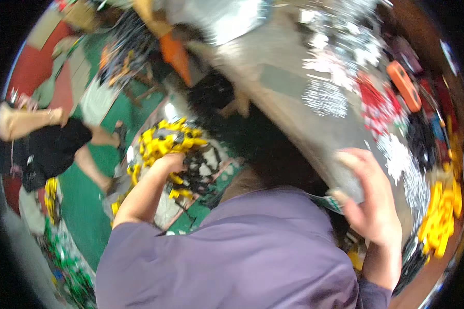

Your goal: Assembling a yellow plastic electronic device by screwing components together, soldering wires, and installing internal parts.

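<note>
My left hand (174, 162) reaches down to a heap of yellow and black parts (165, 138) on the left, low near the floor. Its fingers are hidden and blurred, so I cannot tell whether it holds one. My right hand (367, 198) is at the near edge of the grey worktable (288, 103), its thumb and fingers curved and spread apart. Nothing shows between them. By the thumb is a small green and white strip (329, 202), too blurred to name.
On the table lie silvery small parts (325, 98), red pieces (377, 105), an orange tool-like object (404, 86) and yellow parts (441, 219). Another person (51, 149) is at the left on the green floor (82, 206). Bundled dark rods (126, 49) stand at the upper left.
</note>
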The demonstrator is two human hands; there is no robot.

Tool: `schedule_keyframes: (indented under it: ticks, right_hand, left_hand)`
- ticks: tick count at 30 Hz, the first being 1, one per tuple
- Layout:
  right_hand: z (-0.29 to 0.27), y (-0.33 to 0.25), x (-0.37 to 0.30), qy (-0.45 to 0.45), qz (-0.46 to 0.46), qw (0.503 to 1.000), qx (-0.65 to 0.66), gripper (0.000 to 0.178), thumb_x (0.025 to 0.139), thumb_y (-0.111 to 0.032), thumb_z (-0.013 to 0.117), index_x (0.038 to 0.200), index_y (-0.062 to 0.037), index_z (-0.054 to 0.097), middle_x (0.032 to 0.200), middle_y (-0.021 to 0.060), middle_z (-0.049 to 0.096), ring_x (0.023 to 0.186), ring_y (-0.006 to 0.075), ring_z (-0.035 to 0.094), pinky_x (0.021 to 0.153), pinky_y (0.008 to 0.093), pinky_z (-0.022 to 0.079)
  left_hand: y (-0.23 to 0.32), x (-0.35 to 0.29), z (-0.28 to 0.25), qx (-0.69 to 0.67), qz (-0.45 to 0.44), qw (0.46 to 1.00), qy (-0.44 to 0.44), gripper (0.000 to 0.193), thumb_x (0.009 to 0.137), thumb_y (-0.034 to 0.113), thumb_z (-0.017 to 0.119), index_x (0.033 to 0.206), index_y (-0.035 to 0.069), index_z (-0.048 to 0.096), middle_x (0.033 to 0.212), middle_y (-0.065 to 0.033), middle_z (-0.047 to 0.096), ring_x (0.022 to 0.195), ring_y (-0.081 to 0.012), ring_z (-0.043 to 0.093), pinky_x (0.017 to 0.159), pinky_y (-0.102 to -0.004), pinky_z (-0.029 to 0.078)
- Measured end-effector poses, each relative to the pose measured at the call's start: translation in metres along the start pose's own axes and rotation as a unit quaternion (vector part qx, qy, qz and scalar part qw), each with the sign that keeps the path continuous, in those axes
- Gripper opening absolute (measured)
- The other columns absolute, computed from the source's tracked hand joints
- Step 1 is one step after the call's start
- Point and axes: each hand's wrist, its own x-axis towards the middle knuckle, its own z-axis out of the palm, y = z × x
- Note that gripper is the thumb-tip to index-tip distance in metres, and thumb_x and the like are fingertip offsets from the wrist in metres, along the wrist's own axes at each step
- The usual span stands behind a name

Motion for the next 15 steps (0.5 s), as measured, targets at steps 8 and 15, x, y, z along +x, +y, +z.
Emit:
schedule_keyframes:
  ticks: [8,15]
  right_hand:
    - [-0.028,-0.067,0.033,0.341,-0.423,0.752,-0.374,0.028,0.067,-0.022,0.061,0.09,-0.0072,0.061,0.082,0.0041,0.056,0.079,0.0225,0.056,0.077,0.0329,0.051]
    - [-0.018,-0.062,-0.011,0.33,-0.239,0.913,-0.011,0.031,0.066,-0.02,0.074,0.097,-0.0194,0.068,0.102,0.0092,0.065,0.081,0.0216,0.062,0.069,0.0319,0.053]
  left_hand:
    - [0.19,-0.144,-0.284,-0.152,0.293,0.738,0.589,0.024,0.083,0.01,0.064,0.103,-0.001,0.058,0.094,-0.0092,0.057,0.087,-0.0207,0.056,0.078,-0.0292,0.044]
    - [0.151,-0.125,-0.355,-0.085,0.104,0.491,0.861,0.048,0.082,0.018,0.069,0.118,-0.004,0.045,0.111,-0.0171,0.053,0.103,-0.0284,0.052,0.094,-0.0385,0.039]
